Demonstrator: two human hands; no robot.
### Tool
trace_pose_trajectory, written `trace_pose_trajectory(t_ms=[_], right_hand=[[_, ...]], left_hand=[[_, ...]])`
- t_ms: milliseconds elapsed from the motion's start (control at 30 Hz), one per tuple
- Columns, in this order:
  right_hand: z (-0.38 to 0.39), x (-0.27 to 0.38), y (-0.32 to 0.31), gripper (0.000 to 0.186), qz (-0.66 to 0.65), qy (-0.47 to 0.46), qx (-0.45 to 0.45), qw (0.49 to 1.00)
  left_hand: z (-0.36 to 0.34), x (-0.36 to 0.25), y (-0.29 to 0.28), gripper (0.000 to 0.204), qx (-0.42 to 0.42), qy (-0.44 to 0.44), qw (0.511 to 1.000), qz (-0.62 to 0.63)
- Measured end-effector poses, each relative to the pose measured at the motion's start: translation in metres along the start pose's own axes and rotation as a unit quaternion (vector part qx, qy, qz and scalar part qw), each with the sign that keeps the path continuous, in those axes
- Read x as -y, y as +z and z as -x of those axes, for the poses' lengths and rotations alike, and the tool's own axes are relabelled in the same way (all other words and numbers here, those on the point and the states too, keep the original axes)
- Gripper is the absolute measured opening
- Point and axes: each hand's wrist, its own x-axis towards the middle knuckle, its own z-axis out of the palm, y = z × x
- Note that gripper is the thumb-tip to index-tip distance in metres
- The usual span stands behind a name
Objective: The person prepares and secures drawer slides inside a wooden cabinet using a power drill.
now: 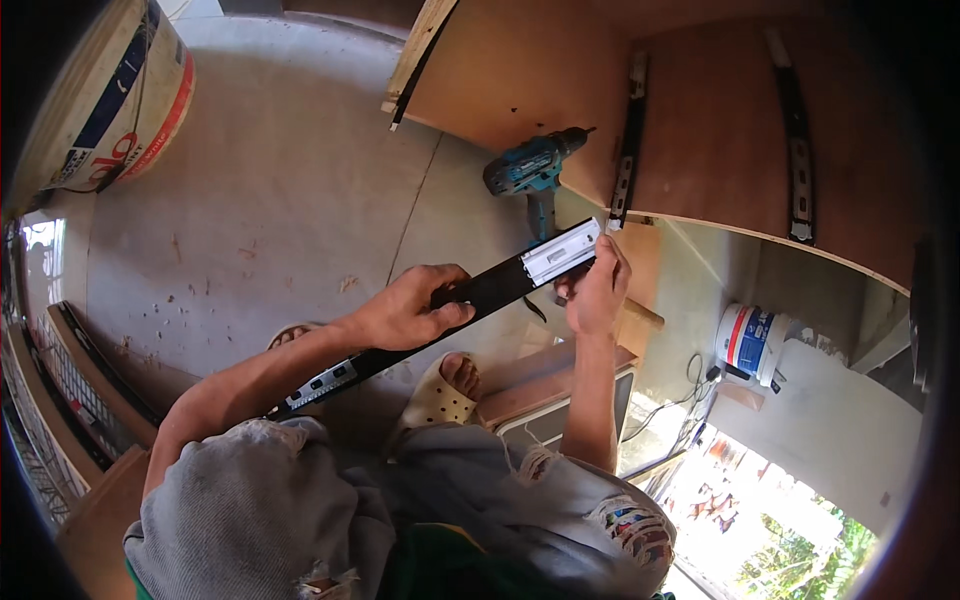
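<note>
A long black drawer slide [487, 293] with silver metal ends runs aslant in front of me, from beside my left knee up toward the wooden cabinet. My left hand [415, 305] grips it around the middle, thumb on top and fingers at the far edge. At its upper right end, my right hand [598, 288] pinches the bright metal section, thumb upward and the other fingers partly hidden beneath. Just beyond that end, a teal and black cordless drill [535, 175] rests with its bit pointing right, its handle partly hidden by the slide.
Two black slides [630, 140] are fixed to the cabinet's reddish-brown panel [715, 130]. A large paint bucket [120, 100] stands at the far left, a smaller one [752, 340] at right near cables [690, 395]. Drawer parts with slides [90, 370] lie at left; debris dots the floor [260, 190].
</note>
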Motion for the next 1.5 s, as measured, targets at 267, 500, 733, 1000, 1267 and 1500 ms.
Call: trace_pose_trajectory(t_ms=[267,500,733,1000,1267,1500], right_hand=[[0.002,0.017,0.010,0.038,-0.034,0.061,-0.038,0.997],[0.010,0.023,0.016,0.031,-0.041,0.043,-0.065,0.996],[0.019,0.019,0.031,0.022,-0.082,0.018,-0.083,0.993],[0.027,0.004,0.038,0.027,-0.128,-0.002,-0.043,0.991],[0.033,0.005,0.046,0.027,0.095,-0.119,0.023,0.988],[0.037,0.018,0.055,0.024,0.122,-0.146,0.033,0.981]], left_hand=[[0.002,0.003,0.003,0.039,-0.021,0.023,0.998,-0.052],[0.006,-0.008,0.008,0.032,-0.056,0.048,0.994,-0.080],[0.008,-0.027,0.005,0.021,0.049,-0.088,0.983,0.152],[-0.007,-0.045,-0.004,0.039,0.102,-0.148,0.972,0.149],[-0.018,-0.050,-0.005,0.052,0.075,-0.127,0.982,0.121],[-0.017,-0.046,-0.010,0.047,0.089,-0.063,0.986,0.129]])
